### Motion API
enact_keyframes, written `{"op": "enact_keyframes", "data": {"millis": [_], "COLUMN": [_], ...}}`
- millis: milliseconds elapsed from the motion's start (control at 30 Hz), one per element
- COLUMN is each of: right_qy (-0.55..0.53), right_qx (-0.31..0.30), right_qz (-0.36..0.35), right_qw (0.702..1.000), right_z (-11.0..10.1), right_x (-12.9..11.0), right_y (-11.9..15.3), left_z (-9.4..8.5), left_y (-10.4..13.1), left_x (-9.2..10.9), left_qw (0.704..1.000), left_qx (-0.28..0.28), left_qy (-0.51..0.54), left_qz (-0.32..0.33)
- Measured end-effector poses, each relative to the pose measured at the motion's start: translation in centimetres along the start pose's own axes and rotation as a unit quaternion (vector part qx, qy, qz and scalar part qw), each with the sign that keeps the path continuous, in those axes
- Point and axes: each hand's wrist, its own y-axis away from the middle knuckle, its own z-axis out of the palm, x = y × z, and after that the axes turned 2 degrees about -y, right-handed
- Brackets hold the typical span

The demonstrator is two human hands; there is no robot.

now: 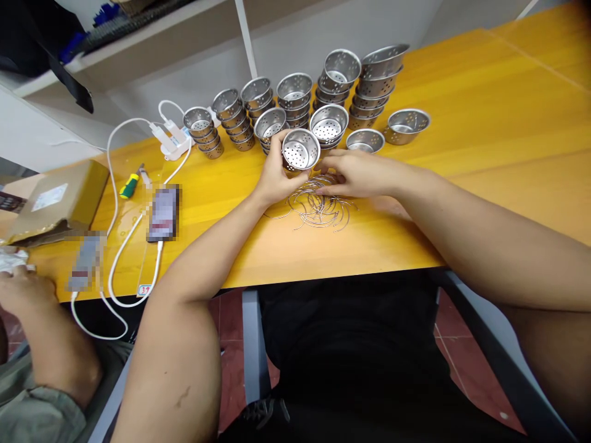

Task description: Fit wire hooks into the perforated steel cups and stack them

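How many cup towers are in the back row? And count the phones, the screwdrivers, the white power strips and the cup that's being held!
Back-row cup towers: 6
Phones: 2
Green and yellow screwdriver: 1
White power strip: 1
Cup held in the left hand: 1
Total: 11
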Motion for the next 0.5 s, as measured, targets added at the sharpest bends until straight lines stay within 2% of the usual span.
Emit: {"op": "enact_keyframes", "data": {"millis": [200,333,500], "right_qy": [0.031,0.005,-0.054], "right_qx": [-0.031,0.003,0.049], "right_qz": [-0.003,0.015,0.006], "right_qw": [0.999,1.0,0.997], "right_z": [1.0,1.5,1.6], "right_x": [0.2,0.5,0.5], "right_y": [-0.6,-0.7,-0.7], "left_z": [-0.1,0.1,0.1], "left_y": [-0.3,-0.4,-0.5], "left_x": [0.3,0.9,1.6], "left_qw": [1.0,1.0,0.999], "left_qx": [0.002,0.021,0.02], "left_qy": [-0.008,-0.002,-0.01], "left_qz": [-0.01,-0.012,-0.026]}}
